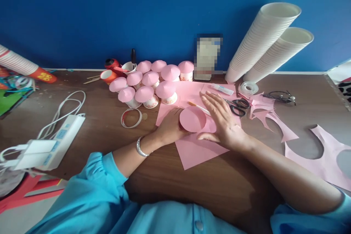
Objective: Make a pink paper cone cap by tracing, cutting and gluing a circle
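Note:
My left hand (172,126) grips a round pink paper disc (192,119) by its left edge; its fingertips are partly hidden behind the disc. Just to the right, my right hand (223,122) is open, fingers stretched out and thumb apart, holding nothing. A second rounded pink piece (210,125) shows between the disc and that hand. Underneath lie pink paper sheets (199,153). A pencil (200,108) rests on them behind the disc. Black-handled scissors (240,106) and a glue tube (222,89) lie beyond my right hand.
Several small cups with pink cone tops (146,94) stand at the back. Two tall stacks of paper cups (263,40) lean on the blue wall. A tape roll (248,88), paper offcuts (318,150), a white ring (131,118) and a power strip (64,140) surround the work area.

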Action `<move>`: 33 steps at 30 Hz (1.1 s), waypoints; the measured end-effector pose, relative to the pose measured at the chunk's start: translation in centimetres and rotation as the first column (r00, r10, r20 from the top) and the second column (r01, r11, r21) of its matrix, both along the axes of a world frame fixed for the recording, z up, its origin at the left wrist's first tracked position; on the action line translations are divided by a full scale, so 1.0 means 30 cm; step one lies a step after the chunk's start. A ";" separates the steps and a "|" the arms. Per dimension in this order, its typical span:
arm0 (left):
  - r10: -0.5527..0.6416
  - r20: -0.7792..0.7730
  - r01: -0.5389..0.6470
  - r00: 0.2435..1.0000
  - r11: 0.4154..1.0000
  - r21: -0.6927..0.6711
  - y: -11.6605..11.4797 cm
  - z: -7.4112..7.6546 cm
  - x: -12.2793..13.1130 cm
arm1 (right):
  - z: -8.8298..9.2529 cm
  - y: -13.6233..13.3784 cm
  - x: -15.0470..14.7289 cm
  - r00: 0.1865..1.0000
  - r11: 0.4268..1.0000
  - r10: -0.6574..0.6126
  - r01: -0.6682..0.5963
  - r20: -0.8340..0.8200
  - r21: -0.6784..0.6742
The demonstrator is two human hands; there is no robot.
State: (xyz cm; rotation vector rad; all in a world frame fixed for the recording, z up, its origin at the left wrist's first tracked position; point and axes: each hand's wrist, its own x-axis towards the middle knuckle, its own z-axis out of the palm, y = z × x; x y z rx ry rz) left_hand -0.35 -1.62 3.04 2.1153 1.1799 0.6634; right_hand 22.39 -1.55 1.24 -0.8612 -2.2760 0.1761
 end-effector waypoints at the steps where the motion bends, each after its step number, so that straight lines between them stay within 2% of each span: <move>1: -0.009 0.015 0.010 1.000 1.000 -0.012 -0.002 0.007 -0.003 | 0.000 0.002 0.007 0.999 1.000 -0.025 0.025 -0.037 -0.014; 3: -0.023 0.060 0.022 0.998 1.000 0.012 -0.010 0.017 -0.018 | -0.010 0.008 0.022 0.993 0.995 -0.083 0.078 -0.084 -0.064; 7: 0.074 0.009 -0.075 0.997 0.982 0.175 -0.035 0.026 -0.074 | -0.048 0.024 0.036 0.982 0.985 -0.152 0.140 -0.112 -0.105; 11: 0.142 -0.045 -0.129 0.989 0.967 0.220 -0.061 0.031 -0.148 | -0.065 0.025 0.028 0.986 0.989 -0.127 0.118 -0.106 -0.087; 15: 0.320 -0.050 -0.300 0.946 0.925 0.234 -0.078 0.013 -0.219 | -0.067 0.019 0.014 0.992 0.994 -0.088 0.082 -0.088 -0.065; 18: 0.395 -0.068 -0.368 0.916 0.896 0.249 -0.083 -0.007 -0.255 | -0.070 0.018 0.008 0.996 0.996 -0.065 0.061 -0.068 -0.068; 24: 0.390 -0.053 -0.367 0.919 0.898 0.244 -0.085 -0.012 -0.251 | -0.073 0.018 0.007 0.998 0.998 -0.036 0.033 -0.054 -0.056; 33: 0.224 -0.002 -0.214 0.975 0.934 0.287 -0.059 0.047 -0.115 | -0.068 0.022 -0.004 0.996 0.994 -0.087 0.088 -0.015 0.072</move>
